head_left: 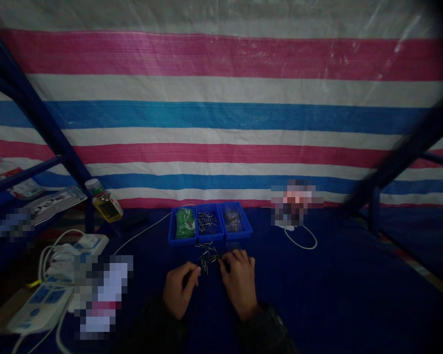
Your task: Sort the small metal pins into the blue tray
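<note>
A loose pile of slim, pin-like metal pieces (206,258) lies on the dark blue surface between my hands. On its left side, my left hand (179,289) has thumb and forefinger pinched together; whatever may be between them is too small to make out. My right hand (239,282) rests at the pile's right edge with curled fingers, its fingertips at the pieces and their grip hidden. Just beyond stand three blue bins: the left bin (173,237) holds a green packet (185,222), the middle bin (209,236) similar metal pieces, the right bin (245,233) a clear bag (232,220).
Power strips (39,307) with white cables lie at left, beside a blurred-out object (107,295). Behind them stands a bottle of yellow liquid (109,205). A white cable loop (310,246) lies at right. Blue metal posts (55,132) flank a striped sheet (221,115).
</note>
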Motion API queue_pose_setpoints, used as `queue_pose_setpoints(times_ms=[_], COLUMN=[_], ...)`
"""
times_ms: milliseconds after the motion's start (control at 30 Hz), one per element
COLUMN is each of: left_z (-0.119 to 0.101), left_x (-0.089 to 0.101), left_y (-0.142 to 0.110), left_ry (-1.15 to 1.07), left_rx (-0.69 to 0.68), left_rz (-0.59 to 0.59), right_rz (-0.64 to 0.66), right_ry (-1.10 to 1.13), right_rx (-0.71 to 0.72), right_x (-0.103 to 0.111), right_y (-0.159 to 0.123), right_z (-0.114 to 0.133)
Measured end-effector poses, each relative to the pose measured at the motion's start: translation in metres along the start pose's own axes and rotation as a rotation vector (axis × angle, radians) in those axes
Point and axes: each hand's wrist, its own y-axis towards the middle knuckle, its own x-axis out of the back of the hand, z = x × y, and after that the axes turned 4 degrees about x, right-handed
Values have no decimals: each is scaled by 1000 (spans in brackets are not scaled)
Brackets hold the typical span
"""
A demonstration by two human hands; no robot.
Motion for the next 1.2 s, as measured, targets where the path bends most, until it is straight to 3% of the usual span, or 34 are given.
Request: queue_pose_setpoints(times_ms=[200,467,667,900,1200], left_z=[-2,6,10,10,-2], left_x=[1,-3,-5,-5,0], left_y=[0,-3,-3,-3,-4], left_ry=[13,-49,35,43,-1], left_rx=[-8,-38,-153,-190,-149], left_rz=[-2,-99,-120,-91,-100], right_rz=[-9,-281,-245,-227,-115], right_ry=[31,182,284,334,404], right_rx=[-6,137,298,363,252], right_x=[2,12,12,12,10], right_y=[1,-6,-21,-24,-26], right_z=[1,9,25,29,31])
